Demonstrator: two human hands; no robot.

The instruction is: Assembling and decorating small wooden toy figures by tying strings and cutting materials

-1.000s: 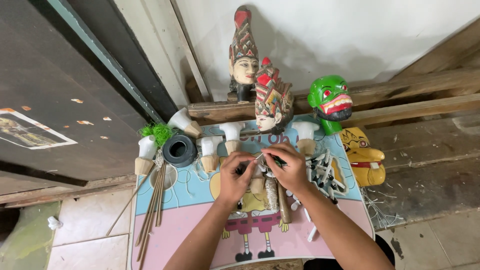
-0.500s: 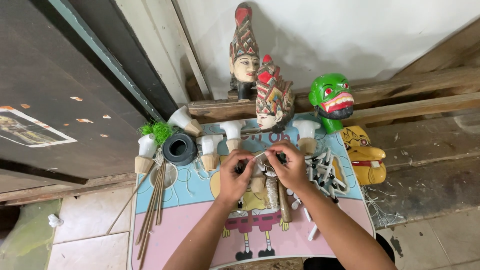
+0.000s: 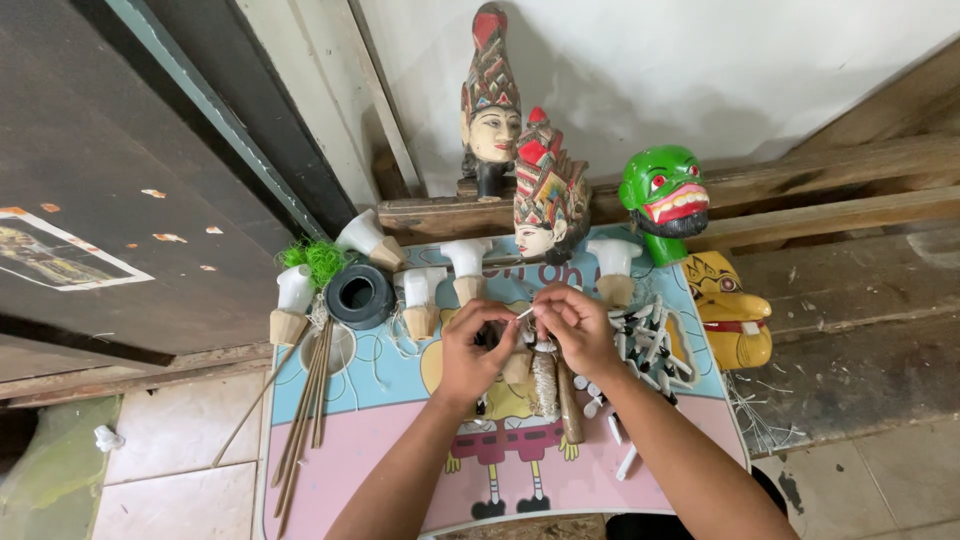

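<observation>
My left hand (image 3: 470,350) and my right hand (image 3: 577,328) meet over the middle of a small pink and blue cartoon table (image 3: 370,440). Between their fingertips they pinch a thin white stick or thread (image 3: 524,313). Just below the hands lies a wooden puppet body (image 3: 545,385) with brown limbs, partly hidden by my fingers. A painted puppet head with a tall red and gold headdress (image 3: 543,195) stands right beyond the hands.
White and wood puppet torsos (image 3: 466,266) line the table's far side, with a black roll (image 3: 359,296), green fibre (image 3: 316,259) and thin sticks (image 3: 300,410) at left. Small white pieces (image 3: 645,335) lie right. A green mask head (image 3: 662,200), yellow head (image 3: 728,310) and crowned head (image 3: 490,100) rest on planks.
Both hands stay together over the puppet body; the fingers have shifted slightly around the thin white piece. Nothing else has moved.
</observation>
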